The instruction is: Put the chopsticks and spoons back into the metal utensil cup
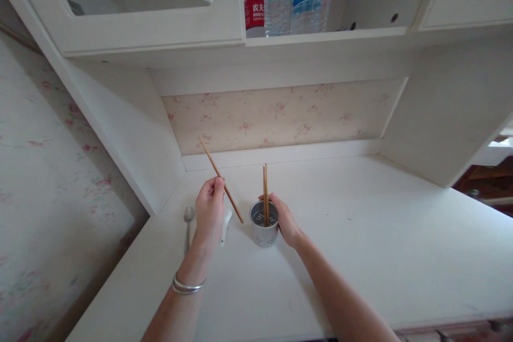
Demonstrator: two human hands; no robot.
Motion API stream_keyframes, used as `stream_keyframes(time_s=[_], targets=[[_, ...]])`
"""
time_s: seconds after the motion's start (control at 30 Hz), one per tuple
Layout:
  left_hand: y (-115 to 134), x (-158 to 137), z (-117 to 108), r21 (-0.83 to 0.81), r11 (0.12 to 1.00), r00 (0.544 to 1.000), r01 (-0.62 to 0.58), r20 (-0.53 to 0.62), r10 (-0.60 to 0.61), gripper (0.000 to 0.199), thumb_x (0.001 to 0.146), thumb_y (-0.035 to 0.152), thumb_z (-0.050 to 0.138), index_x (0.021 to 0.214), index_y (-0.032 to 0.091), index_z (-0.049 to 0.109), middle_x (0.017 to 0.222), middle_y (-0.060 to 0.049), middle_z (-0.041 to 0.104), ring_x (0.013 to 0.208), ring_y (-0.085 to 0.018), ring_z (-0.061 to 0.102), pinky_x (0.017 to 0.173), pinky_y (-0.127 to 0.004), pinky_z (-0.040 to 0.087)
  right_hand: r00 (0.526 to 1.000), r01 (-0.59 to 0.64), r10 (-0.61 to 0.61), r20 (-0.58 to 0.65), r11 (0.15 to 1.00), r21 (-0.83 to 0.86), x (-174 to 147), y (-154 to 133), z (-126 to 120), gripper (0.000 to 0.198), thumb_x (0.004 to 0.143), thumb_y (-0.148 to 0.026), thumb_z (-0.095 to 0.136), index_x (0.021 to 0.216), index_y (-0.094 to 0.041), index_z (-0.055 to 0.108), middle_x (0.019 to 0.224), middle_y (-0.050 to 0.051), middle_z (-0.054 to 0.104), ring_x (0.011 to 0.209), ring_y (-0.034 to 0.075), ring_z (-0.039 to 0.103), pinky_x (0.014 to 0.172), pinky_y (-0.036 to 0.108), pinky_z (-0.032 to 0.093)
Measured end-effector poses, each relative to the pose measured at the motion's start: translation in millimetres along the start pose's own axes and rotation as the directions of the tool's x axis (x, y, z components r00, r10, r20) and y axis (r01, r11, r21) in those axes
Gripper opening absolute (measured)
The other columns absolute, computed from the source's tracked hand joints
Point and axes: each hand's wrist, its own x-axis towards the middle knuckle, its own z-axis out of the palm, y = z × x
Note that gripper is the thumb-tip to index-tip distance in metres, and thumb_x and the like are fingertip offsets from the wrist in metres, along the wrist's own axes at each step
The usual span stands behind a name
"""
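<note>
Chopstick (pixel 232 201) first: in the head view I have it pinched between thumb and fingers of the left hand (pixel 210 202), tilted, its lower end near the cup but apart from it. My right hand (pixel 285 219) is curled round the right and far side of that perforated metal cup (pixel 264 236), which stands upright on the white table (pixel 380 235). Inside the cup I see more wooden chopsticks (pixel 266 197), nearly vertical, tops well above the rim. Beside the left hand I make out a metal spoon (pixel 188 214) on its left and a white soup spoon (pixel 225 225) on its right. Plastic bottles (pixel 278 5) stand in the cabinet above.
</note>
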Motion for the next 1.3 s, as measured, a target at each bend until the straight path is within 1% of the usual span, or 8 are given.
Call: stream_keyframes(time_s=[0.1,0.17,0.33,0.57,0.67,0.87,1.03,1.3], targets=[[15.9,6.4,20.6,0.020,0.997,0.994,-0.073,0.081,0.071,0.037,0.088,0.050,0.052,0.094,0.016,0.065,0.074,-0.002,0.064,0.069,-0.013,0.057,0.063,-0.023,0.044,1.000,0.008,-0.008,0.000,1.000,-0.015,-0.1,-0.2,0.1,0.055,0.087,-0.067,0.045,0.101,-0.020,0.070,0.095,0.005,0.070,0.090,0.023,0.062,0.085,0.036,0.045],[16.0,8.0,32.3,0.055,0.994,0.984,-0.096,0.156,0.086,0.035,0.089,0.048,0.052,0.094,0.017,0.066,0.081,-0.003,0.068,0.076,-0.014,0.060,0.069,-0.024,0.045,1.000,0.010,-0.010,0.005,1.000,-0.015,0.2,0.2,-0.2,0.055,0.087,-0.067,0.045,0.102,-0.020,0.070,0.097,0.005,0.070,0.091,0.023,0.062,0.087,0.036,0.045],[-6.2,1.7,47.8,0.227,0.964,0.919,-0.137,0.391,0.038,0.031,0.091,0.041,0.050,0.092,0.017,0.069,0.086,-0.004,0.072,0.078,-0.016,0.063,0.073,-0.026,0.047,1.000,0.000,0.001,-0.002,0.999,0.046,0.8,-1.1,-0.5,0.053,0.087,-0.066,0.047,0.102,-0.022,0.070,0.099,0.005,0.071,0.092,0.023,0.063,0.089,0.037,0.045],[-31.5,-12.3,46.7,0.301,0.917,0.854,-0.262,0.516,0.075,0.028,0.089,0.038,0.054,0.090,0.019,0.073,0.093,-0.006,0.070,0.085,-0.017,0.063,0.080,-0.029,0.049,0.996,0.041,-0.050,0.073,0.992,0.119,-1.2,-5.7,4.0,0.048,0.087,-0.063,0.050,0.100,-0.022,0.071,0.101,0.004,0.072,0.099,0.024,0.063,0.092,0.038,0.045],[-35.2,-15.2,44.2,0.278,0.928,0.839,-0.247,0.541,0.061,0.026,0.089,0.038,0.054,0.092,0.020,0.073,0.095,-0.005,0.070,0.085,-0.016,0.063,0.081,-0.029,0.050,0.997,0.045,-0.052,0.057,0.991,0.122,-0.8,-4.3,4.5,0.047,0.088,-0.062,0.050,0.099,-0.021,0.071,0.101,0.003,0.072,0.101,0.024,0.062,0.094,0.038,0.044],[-33.9,-18.3,41.6,0.240,0.956,0.858,-0.171,0.513,0.025,0.026,0.085,0.036,0.059,0.100,0.019,0.071,0.103,-0.006,0.069,0.080,-0.015,0.063,0.080,-0.028,0.051,0.996,0.057,-0.067,0.066,0.989,0.136,-1.2,-4.4,5.1,0.047,0.087,-0.062,0.050,0.102,-0.022,0.071,0.105,0.004,0.072,0.103,0.024,0.062,0.096,0.039,0.043],[-28.4,-14.7,44.3,0.282,0.945,0.852,-0.165,0.523,-0.008,0.023,0.083,0.038,0.062,0.092,0.020,0.073,0.096,-0.005,0.069,0.075,-0.015,0.062,0.077,-0.029,0.051,0.997,0.055,-0.060,0.042,0.991,0.121,-0.1,-1.8,4.4,0.050,0.086,-0.063,0.051,0.104,-0.021,0.071,0.109,0.005,0.071,0.107,0.025,0.061,0.098,0.040,0.042],[-24.3,-12.2,45.4,0.268,0.941,0.853,-0.207,0.521,0.039,0.019,0.085,0.032,0.058,0.086,0.019,0.073,0.090,-0.004,0.069,0.079,-0.015,0.063,0.077,-0.027,0.050,0.998,0.055,-0.058,0.033,0.995,0.081,-0.9,-3.5,4.4,0.051,0.086,-0.064,0.050,0.105,-0.021,0.070,0.107,0.005,0.071,0.112,0.025,0.058,0.100,0.039,0.040]])
